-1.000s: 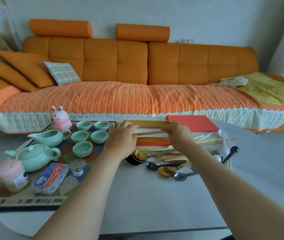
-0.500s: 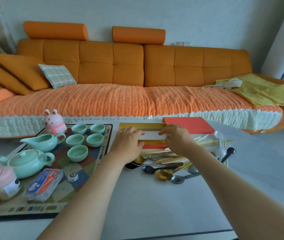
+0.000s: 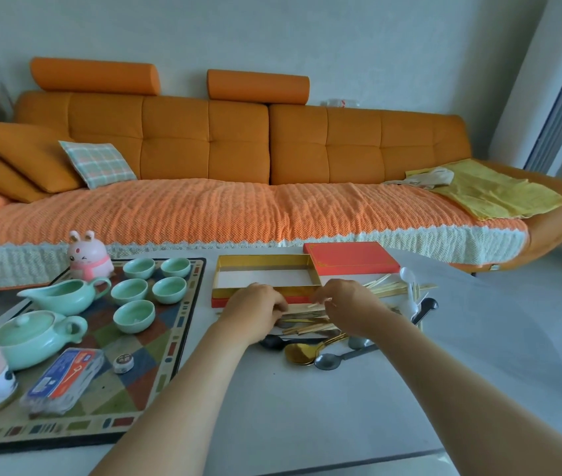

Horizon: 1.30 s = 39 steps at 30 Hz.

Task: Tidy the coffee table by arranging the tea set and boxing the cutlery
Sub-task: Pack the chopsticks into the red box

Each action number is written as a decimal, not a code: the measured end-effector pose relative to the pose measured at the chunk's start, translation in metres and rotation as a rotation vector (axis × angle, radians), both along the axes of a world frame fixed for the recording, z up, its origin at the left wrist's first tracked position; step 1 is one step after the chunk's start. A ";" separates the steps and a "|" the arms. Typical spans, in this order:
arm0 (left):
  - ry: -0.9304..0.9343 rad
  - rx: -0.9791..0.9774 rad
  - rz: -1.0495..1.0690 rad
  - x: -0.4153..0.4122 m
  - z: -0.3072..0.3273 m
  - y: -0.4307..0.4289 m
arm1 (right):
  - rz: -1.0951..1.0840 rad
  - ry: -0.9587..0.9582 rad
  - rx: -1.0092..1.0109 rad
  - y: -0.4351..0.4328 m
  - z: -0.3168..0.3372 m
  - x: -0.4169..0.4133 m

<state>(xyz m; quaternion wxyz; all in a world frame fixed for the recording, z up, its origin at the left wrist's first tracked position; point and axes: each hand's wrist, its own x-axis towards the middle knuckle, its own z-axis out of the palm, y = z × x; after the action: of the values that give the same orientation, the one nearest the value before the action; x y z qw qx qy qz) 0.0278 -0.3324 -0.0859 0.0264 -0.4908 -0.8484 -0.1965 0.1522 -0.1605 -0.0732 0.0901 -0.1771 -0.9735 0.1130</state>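
Just in front of the open box [image 3: 265,258], both hands gather chopsticks [image 3: 310,328]: left hand [image 3: 255,309] curled round the bundle, right hand [image 3: 348,300] pinching its ends. Tea set [image 3: 66,297] sits arranged on the tray [image 3: 156,372]; box empty, spoons [image 3: 298,353] loose. Lid [image 3: 351,257] crowds the box's right corner; working room on the near table [image 3: 307,424]

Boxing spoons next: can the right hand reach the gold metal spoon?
Likely yes: the gold metal spoon lies uncovered close beside the right hand; only a grey metal spoon adjoins it.
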 end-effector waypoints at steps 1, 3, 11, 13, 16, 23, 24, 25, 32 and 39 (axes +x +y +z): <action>-0.006 -0.004 0.003 -0.001 0.000 -0.001 | 0.008 -0.002 -0.005 0.000 0.000 0.001; -0.034 0.005 0.003 -0.005 -0.001 -0.002 | 0.021 -0.006 0.011 -0.001 0.000 0.002; -0.044 0.213 0.151 -0.033 0.012 -0.020 | 0.013 0.036 0.030 -0.004 0.003 -0.006; -0.052 0.286 0.200 -0.044 0.015 -0.029 | 0.021 0.125 -0.005 -0.003 0.002 -0.013; -0.034 0.358 0.251 -0.056 0.016 -0.040 | 0.026 0.264 -0.011 -0.003 0.000 -0.028; 0.062 0.197 0.241 -0.055 0.006 -0.039 | -0.064 0.341 0.113 -0.005 -0.007 -0.060; 0.049 0.165 0.210 -0.054 0.004 -0.038 | -0.088 0.313 0.141 -0.006 -0.008 -0.062; 0.046 0.124 0.180 -0.052 0.003 -0.037 | -0.109 0.285 0.163 -0.006 -0.009 -0.065; -0.002 -0.122 0.144 -0.041 0.005 -0.031 | -0.156 0.168 0.168 -0.005 -0.009 -0.067; 0.092 -0.101 0.189 -0.033 0.007 -0.014 | -0.031 0.017 0.143 -0.003 -0.003 -0.045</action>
<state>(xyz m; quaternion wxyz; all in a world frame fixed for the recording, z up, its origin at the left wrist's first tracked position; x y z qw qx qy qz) -0.0052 -0.3459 -0.0788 0.0588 -0.4179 -0.8976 -0.1276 0.1068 -0.1640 -0.0757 0.1127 -0.1845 -0.9754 0.0434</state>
